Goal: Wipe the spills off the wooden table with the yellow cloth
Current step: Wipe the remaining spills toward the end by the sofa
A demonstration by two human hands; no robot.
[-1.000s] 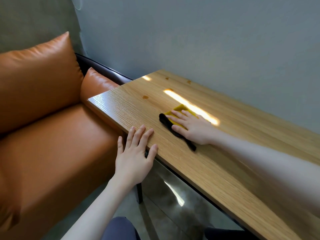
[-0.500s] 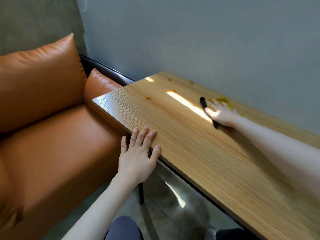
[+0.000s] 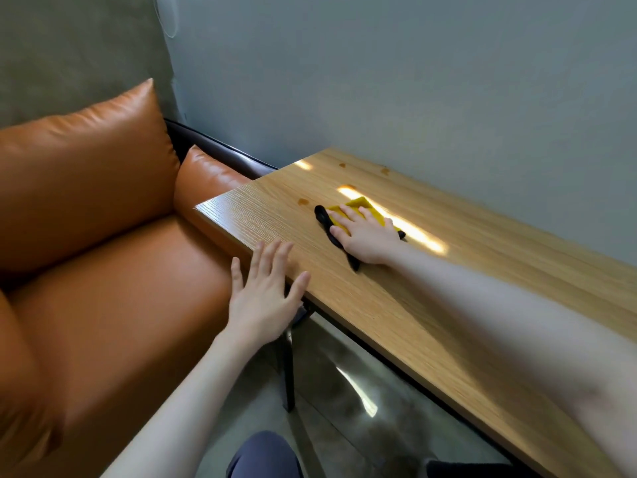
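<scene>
The yellow cloth [image 3: 365,205] with a black edge lies flat on the wooden table [image 3: 396,305], near its left end. My right hand [image 3: 365,232] presses flat on the cloth and covers most of it. A small brown spill [image 3: 303,201] sits just left of the cloth. Two more brown spots [image 3: 342,165] [image 3: 385,171] lie near the wall. My left hand [image 3: 263,291] rests open on the table's front edge, fingers spread, holding nothing.
An orange leather sofa [image 3: 103,270] stands against the table's left end, with a cushion [image 3: 203,181] touching the table corner. A grey wall [image 3: 413,81] runs behind the table. A black table leg [image 3: 289,370] and my knee [image 3: 265,457] are below.
My right hand has slid the cloth from the far side of the table, near the wall, back to the left toward the small spill. My left hand stays on the front edge.
</scene>
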